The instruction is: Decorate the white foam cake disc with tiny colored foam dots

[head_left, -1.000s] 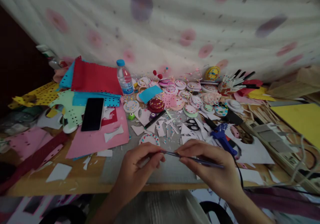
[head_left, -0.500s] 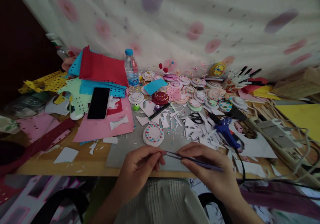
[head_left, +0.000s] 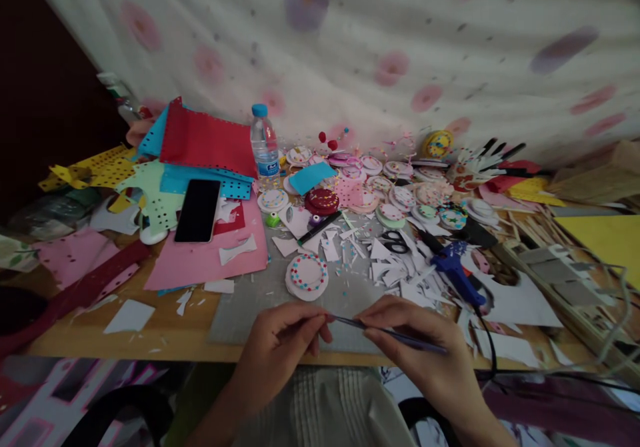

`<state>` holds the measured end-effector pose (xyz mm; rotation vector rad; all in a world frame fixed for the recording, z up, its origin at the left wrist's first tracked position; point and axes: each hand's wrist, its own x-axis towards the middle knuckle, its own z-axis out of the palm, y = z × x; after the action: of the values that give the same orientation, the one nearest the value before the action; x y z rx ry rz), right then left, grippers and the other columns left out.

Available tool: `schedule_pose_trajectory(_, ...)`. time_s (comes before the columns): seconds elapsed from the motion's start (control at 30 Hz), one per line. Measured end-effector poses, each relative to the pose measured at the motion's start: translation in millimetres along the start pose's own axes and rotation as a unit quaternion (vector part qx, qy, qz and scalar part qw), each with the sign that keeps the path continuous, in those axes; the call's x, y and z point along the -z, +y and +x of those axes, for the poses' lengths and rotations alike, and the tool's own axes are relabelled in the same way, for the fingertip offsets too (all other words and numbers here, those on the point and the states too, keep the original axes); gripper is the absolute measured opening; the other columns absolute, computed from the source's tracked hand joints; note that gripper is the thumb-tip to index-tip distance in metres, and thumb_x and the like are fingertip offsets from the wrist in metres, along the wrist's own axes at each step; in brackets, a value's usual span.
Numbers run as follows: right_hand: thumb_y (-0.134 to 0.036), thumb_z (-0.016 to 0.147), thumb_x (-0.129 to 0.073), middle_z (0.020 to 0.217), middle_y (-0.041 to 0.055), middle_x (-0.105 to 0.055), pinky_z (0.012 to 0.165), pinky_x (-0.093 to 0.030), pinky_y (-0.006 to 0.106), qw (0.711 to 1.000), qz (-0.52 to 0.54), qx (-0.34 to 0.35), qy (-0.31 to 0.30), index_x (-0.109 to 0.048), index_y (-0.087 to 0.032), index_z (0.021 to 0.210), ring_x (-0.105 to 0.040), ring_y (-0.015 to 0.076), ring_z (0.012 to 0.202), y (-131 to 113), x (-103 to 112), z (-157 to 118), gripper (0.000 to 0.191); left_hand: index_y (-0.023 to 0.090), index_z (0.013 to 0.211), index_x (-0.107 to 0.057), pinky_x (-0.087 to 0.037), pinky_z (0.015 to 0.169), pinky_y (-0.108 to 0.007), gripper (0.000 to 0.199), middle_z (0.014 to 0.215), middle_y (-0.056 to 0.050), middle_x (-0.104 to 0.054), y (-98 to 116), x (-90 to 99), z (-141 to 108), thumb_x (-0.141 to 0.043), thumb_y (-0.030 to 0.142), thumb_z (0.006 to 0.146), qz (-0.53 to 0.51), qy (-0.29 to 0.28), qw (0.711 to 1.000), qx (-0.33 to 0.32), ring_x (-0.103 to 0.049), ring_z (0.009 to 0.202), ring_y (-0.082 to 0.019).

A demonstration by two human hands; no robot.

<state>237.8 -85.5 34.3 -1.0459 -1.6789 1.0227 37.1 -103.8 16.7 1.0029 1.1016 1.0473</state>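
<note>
My right hand [head_left: 417,344] grips a pair of dark tweezers [head_left: 400,337] between thumb and fingers. Their tips point left and meet the fingertips of my left hand [head_left: 287,340]. Thumb and forefinger of that hand are pinched together; a tiny reddish bit seems to show at the tweezer tips, too small to name. Just beyond both hands, on a grey mat [head_left: 240,317], lies a white paper disc [head_left: 305,292] bearing a ring of small red and blue beads or stars. Neither hand touches the disc.
Paper scraps [head_left: 390,267], black scissors [head_left: 395,241] and a blue glue gun [head_left: 460,270] lie to the right. Decorated discs [head_left: 323,199] crowd the back near a water bottle [head_left: 264,144]. A phone [head_left: 198,210] rests on pink paper [head_left: 170,265] at left.
The tweezer tips have closed together at my left fingertips; before, they stood slightly apart. Both hands stay in nearly the same place, and the view has shifted slightly.
</note>
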Motion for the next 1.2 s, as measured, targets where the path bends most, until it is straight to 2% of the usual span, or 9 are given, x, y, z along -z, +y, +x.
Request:
schedule_pose_trajectory(0.23, -0.018, 0.078, -0.071, 0.078, 0.0042, -0.074, 0.06, -0.06, 0.03, 0.991, -0.04, 0.018, 0.126, -0.073, -0.027, 0.08, -0.07, 0.0212, 0.073, 10.4, 12.7, -2.4, 0.009, 0.015, 0.083, -0.072, -0.043, 0.051, -0.019, 0.024, 0.066, -0.003, -0.065, -15.0, -6.8, 13.9, -0.061, 0.035, 0.085, 0.036, -0.008, 0.999, 0.019, -0.053, 0.053, -0.01)
schedule_pose_trajectory(0.37, -0.009, 0.078, -0.067, 0.084, 0.0042, -0.073, 0.064, -0.059, 0.036, 0.977, -0.093, 0.09, 0.169, -0.072, -0.029, 0.09, -0.069, 0.0227, 0.077, 17.4, 17.0, -6.4, 0.023, 0.014, 0.079, -0.068, -0.041, 0.052, -0.02, 0.032, 0.061, -0.001, -0.059, -23.2, -25.7, 34.3, -0.054, 0.041, 0.09, 0.066, -0.037, 0.997, -0.001, -0.051, 0.053, -0.011)
schedule_pose_trajectory(0.47, -0.003, 0.077, -0.066, 0.089, 0.004, -0.072, 0.065, -0.057, 0.039, 0.96, -0.154, 0.147, 0.182, -0.069, -0.031, 0.103, -0.068, 0.0238, 0.08, 22.8, 16.8, -11.8, 0.039, 0.015, 0.07, -0.066, -0.043, 0.059, -0.024, 0.047, 0.061, -0.003, -0.06, -21.2, -43.3, 47.4, -0.04, 0.045, 0.096, 0.066, -0.052, 0.996, -0.037, -0.054, 0.059, -0.013)
schedule_pose_trajectory(0.57, -0.001, 0.075, -0.067, 0.097, 0.0051, -0.072, 0.067, -0.058, 0.039, 0.934, -0.243, 0.205, 0.164, -0.063, -0.031, 0.119, -0.068, 0.0234, 0.084, 27.8, 14.5, -15.9, 0.053, 0.016, 0.075, -0.068, -0.046, 0.073, -0.026, 0.047, 0.073, -0.004, -0.065, -14.5, -56.2, 48.8, -0.039, 0.046, 0.096, 0.05, -0.086, 0.993, -0.061, -0.058, 0.074, -0.016)
schedule_pose_trajectory(0.73, -0.001, 0.078, -0.065, 0.092, 0.0065, -0.074, 0.067, -0.06, 0.035, 0.885, -0.339, 0.286, 0.138, -0.054, -0.022, 0.134, -0.068, 0.0227, 0.084, 38.2, 4.9, -16.0, 0.061, 0.017, 0.062, -0.061, -0.045, 0.06, -0.024, 0.039, 0.062, 0.0, -0.056, -12.4, -65.9, 38.8, -0.054, 0.046, 0.088, 0.036, -0.038, 0.999, -0.008, -0.05, 0.065, -0.015)
schedule_pose_trajectory(0.9, -0.002, 0.077, -0.064, 0.088, 0.0046, -0.07, 0.067, -0.058, 0.035, 0.884, -0.345, 0.259, 0.181, -0.054, -0.029, 0.133, -0.065, 0.0222, 0.081, 46.4, -11.0, -18.0, 0.063, 0.018, 0.066, -0.065, -0.048, 0.063, -0.027, 0.031, 0.065, -0.001, -0.061, -18.5, -67.8, 39.3, -0.063, 0.047, 0.078, 0.01, 0.08, 0.996, 0.028, -0.055, 0.067, -0.018)
schedule_pose_trajectory(1.07, -0.009, 0.079, -0.048, 0.116, 0.0118, -0.059, 0.085, -0.055, 0.039, 0.95, -0.258, 0.179, 0.002, -0.046, -0.021, 0.134, -0.059, 0.0255, 0.108, 49.4, 8.4, -26.2, 0.056, 0.018, 0.064, -0.062, -0.046, 0.065, -0.025, 0.039, 0.063, -0.002, -0.06, -14.8, -53.6, 47.0, -0.051, 0.045, 0.089, 0.032, 0.046, 0.998, -0.012, -0.056, 0.066, -0.016)
schedule_pose_trajectory(1.13, -0.009, 0.08, -0.045, 0.114, 0.0116, -0.058, 0.085, -0.053, 0.039, 0.952, -0.265, 0.149, 0.039, -0.046, -0.021, 0.128, -0.058, 0.0249, 0.106, 59.0, 33.3, -27.9, 0.049, 0.017, 0.061, -0.056, -0.045, 0.064, -0.024, 0.042, 0.06, -0.001, -0.058, -15.4, -42.4, 47.4, -0.05, 0.047, 0.09, 0.031, 0.059, 0.997, -0.024, -0.055, 0.062, -0.014)
schedule_pose_trajectory(1.2, -0.014, 0.082, -0.048, 0.105, 0.011, -0.058, 0.082, -0.05, 0.041, 0.927, -0.334, 0.091, 0.143, -0.05, -0.021, 0.118, -0.057, 0.0262, 0.098, 76.2, 63.6, -26.8, 0.036, 0.018, 0.061, -0.05, -0.044, 0.056, -0.023, 0.044, 0.056, 0.002, -0.054, -19.0, -29.8, 43.6, -0.051, 0.052, 0.088, 0.006, 0.057, 0.998, -0.008, -0.053, 0.053, -0.012)
